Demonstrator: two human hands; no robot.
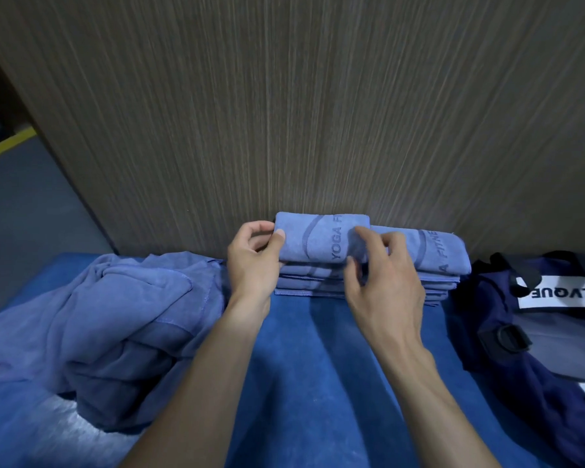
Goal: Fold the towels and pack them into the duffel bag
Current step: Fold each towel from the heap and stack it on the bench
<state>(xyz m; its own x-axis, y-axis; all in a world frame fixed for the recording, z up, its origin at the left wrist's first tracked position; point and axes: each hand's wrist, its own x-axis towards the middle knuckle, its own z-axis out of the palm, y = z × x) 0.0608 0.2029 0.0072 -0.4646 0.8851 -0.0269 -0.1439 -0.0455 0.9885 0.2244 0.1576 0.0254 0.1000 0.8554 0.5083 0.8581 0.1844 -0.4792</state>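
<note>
Both forearms reach forward over the blue mat (304, 366) — the left hand (250, 261) pinches the folded towel's (318, 239) left end, the right hand (382, 275) hovers half-curled over its right. Its long axis runs left-right; the duffel bag (534, 332) lies rightward — nearer the right hand.

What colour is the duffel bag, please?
Navy blue duffel bag with a white label, seen in the head view.
</note>
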